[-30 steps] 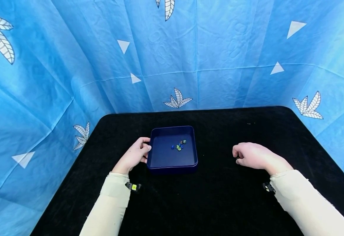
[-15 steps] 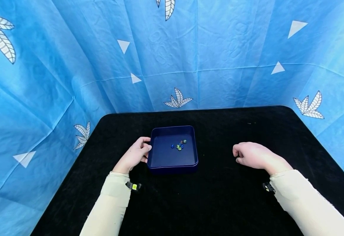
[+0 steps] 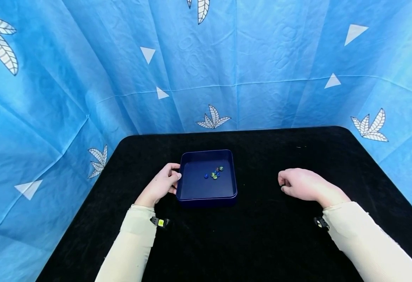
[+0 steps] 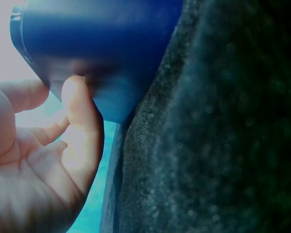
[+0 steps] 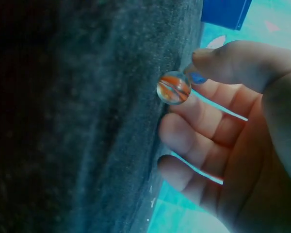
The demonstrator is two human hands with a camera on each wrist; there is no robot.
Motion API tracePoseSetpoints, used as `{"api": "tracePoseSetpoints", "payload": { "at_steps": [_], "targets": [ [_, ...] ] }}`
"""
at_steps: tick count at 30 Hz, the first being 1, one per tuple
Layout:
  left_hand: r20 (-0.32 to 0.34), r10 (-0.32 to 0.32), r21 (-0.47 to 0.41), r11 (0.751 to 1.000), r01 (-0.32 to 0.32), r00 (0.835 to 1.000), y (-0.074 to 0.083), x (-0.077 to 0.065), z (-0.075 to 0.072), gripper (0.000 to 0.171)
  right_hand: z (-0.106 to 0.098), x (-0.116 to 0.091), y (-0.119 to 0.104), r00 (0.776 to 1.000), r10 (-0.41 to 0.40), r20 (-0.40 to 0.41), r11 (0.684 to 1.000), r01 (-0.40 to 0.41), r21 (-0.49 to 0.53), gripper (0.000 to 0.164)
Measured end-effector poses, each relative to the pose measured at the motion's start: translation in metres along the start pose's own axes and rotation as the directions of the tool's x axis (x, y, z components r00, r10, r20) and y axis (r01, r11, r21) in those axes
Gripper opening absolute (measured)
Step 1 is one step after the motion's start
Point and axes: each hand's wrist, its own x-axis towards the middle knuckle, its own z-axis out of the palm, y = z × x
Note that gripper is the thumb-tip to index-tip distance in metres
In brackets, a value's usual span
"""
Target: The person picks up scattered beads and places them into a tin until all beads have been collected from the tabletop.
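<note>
A dark blue square box [image 3: 206, 201] stands left of the table's middle. Several small marbles [image 3: 215, 177], blue, yellow-green and darker ones, lie together on its floor. My left hand [image 3: 158, 186] holds the box's left side, with the thumb at the rim and fingers against the outer wall. Well to the right of the box, my right hand [image 3: 306, 186] is low over the table, fingers curled. In the right wrist view, a clear marble with orange swirls [image 5: 173, 88] sits at its fingertips, and a blue marble [image 5: 197, 77] shows partly under the thumb [image 5: 213, 58].
The table [image 3: 209, 250] has a black cloth cover. A blue curtain [image 3: 262, 58] with leaf and triangle prints hangs behind and along the sides. Tiny specks [image 3: 298, 147] lie on the cloth at the back right. Small camera devices are strapped to both wrists.
</note>
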Motion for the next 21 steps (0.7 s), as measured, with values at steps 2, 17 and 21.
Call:
{"api": "tracePoseSetpoints", "payload": {
  "at_steps": [2, 17, 21],
  "targets": [
    [0.001, 0.005, 0.0, 1.0, -0.005, 1.0, 0.0, 0.0, 0.0, 0.047, -0.002, 0.0, -0.001, 1.0, 0.011, 0.008, 1.0, -0.011, 0.019, 0.013],
    [0.001, -0.007, 0.001, 1.0, 0.007, 1.0, 0.002, -0.002, 0.0, 0.045, -0.01, 0.01, -0.023, 0.994, -0.05, -0.099, 0.999, 0.049, -0.01, 0.016],
    [0.002, -0.012, -0.003, 1.0, 0.012, 1.0, 0.006, -0.004, 0.001, 0.045, -0.011, 0.016, -0.032, 0.992, -0.068, -0.106, 0.998, 0.068, -0.011, 0.017]
  ]
}}
